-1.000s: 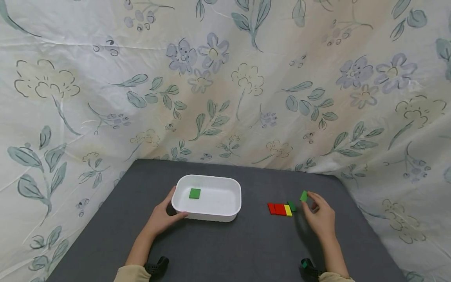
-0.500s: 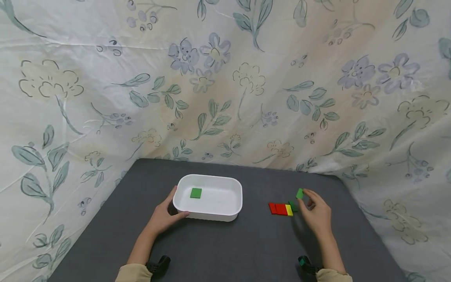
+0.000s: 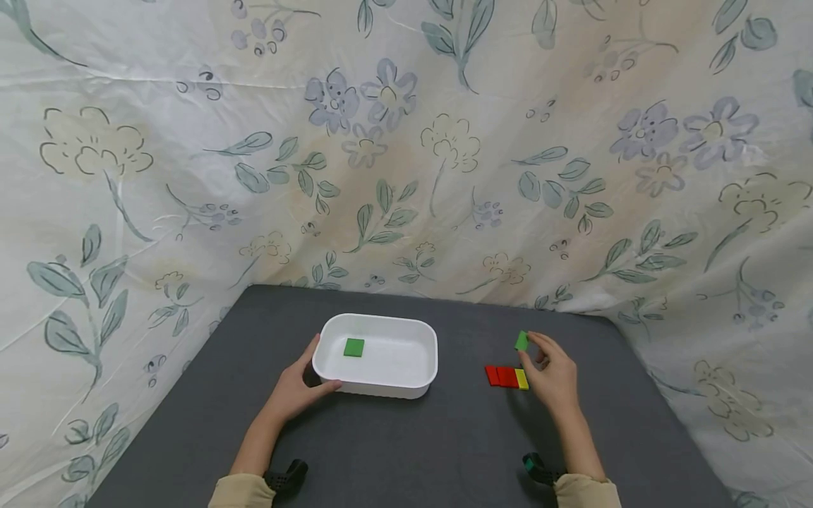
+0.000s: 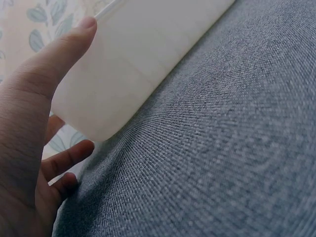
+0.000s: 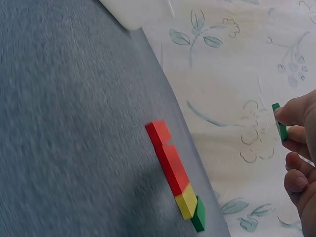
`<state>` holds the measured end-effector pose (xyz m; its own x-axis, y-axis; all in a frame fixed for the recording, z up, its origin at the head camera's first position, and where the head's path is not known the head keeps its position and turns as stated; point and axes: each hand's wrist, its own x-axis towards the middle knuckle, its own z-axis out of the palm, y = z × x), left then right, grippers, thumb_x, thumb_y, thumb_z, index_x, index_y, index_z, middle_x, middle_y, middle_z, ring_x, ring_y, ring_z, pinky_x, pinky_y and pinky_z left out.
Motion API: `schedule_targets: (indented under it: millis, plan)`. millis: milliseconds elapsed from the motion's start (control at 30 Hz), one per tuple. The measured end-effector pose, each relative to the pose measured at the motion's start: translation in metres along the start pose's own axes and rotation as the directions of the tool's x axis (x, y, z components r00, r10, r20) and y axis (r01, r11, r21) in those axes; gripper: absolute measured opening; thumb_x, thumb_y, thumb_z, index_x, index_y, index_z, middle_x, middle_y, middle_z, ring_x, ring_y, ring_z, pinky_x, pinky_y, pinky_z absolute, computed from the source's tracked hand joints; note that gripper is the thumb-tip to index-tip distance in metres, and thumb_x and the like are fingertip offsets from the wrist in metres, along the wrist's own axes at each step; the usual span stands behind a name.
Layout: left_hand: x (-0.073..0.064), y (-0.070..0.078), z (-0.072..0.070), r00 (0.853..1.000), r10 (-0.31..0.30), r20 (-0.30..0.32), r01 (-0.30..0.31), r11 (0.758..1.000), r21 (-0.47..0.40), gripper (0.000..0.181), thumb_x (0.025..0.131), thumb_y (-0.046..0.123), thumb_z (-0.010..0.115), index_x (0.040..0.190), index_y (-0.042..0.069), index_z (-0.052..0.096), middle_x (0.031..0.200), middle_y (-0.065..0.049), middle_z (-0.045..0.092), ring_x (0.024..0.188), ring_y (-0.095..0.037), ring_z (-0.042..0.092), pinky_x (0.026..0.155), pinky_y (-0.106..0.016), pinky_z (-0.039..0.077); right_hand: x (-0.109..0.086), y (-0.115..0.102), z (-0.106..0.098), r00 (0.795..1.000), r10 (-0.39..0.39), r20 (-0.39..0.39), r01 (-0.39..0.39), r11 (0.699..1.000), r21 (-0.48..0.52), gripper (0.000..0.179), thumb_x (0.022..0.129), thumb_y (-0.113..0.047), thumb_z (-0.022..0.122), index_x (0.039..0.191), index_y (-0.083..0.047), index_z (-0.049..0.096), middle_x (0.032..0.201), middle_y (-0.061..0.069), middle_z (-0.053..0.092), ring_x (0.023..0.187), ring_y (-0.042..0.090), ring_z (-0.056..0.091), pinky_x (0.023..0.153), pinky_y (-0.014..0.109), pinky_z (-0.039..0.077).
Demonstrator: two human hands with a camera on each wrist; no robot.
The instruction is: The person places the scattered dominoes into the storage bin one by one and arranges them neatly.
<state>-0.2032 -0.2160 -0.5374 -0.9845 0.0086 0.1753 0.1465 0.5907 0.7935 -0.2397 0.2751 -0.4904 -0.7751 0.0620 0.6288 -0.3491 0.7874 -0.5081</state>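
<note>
A white plastic tray point(image 3: 406, 363) sits on the dark table with one flat green square tile point(image 3: 353, 347) lying inside it. At its near left corner my left hand point(image 3: 295, 386) holds the tray, thumb on the front wall and fingers by the left end. Between thumb and fingertips my right hand point(image 3: 554, 372) pinches another green tile point(image 5: 279, 123), raised above the table. Below and left of that hand lies a row of two red tiles point(image 3: 507, 377) and a yellow tile point(image 3: 521, 379). Another green tile point(image 5: 198, 216) touches the yellow one in the right wrist view; the right hand hides it from the head view.
Grey fabric covers the table point(image 3: 406, 451). A flowered curtain point(image 3: 381, 176) hangs behind and along both sides. Between tray and tile row is a stretch of table. Dark wrist bands point(image 3: 287, 478) sit at both sleeves.
My right hand has moved left with the pinched green tile, from right of the row to above its right end. The left hand and tray have stayed in place.
</note>
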Motion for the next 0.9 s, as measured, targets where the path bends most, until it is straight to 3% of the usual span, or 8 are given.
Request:
schedule_targets:
  millis: [300,900]
  plan:
    - [0.000,0.000,-0.002,1.000,-0.017,0.010,0.017,1.000,0.004,0.119,0.084,0.051,0.089,0.171,0.012,0.019,0.173,-0.016,0.029,0.159,-0.043,0.028,0.123,-0.070,0.025,0.002,-0.014,0.017,0.999,-0.027,0.030,0.025,0.998,0.064,0.040,0.088,-0.001,0.083,0.127,0.004,0.074,0.128,0.022,0.072,0.063,0.019,0.054,0.054,0.024,0.043]
    - [0.000,-0.001,0.000,1.000,0.000,0.006,0.000,1.000,-0.006,0.119,0.082,0.050,0.090,0.171,0.012,0.021,0.172,-0.016,0.031,0.157,-0.044,0.031,0.121,-0.072,0.027,0.005,-0.047,0.040,0.996,-0.046,0.072,0.037,0.992,0.118,0.041,0.090,-0.004,0.084,0.129,0.002,0.074,0.129,0.018,0.073,0.066,0.017,0.053,0.057,0.024,0.044]
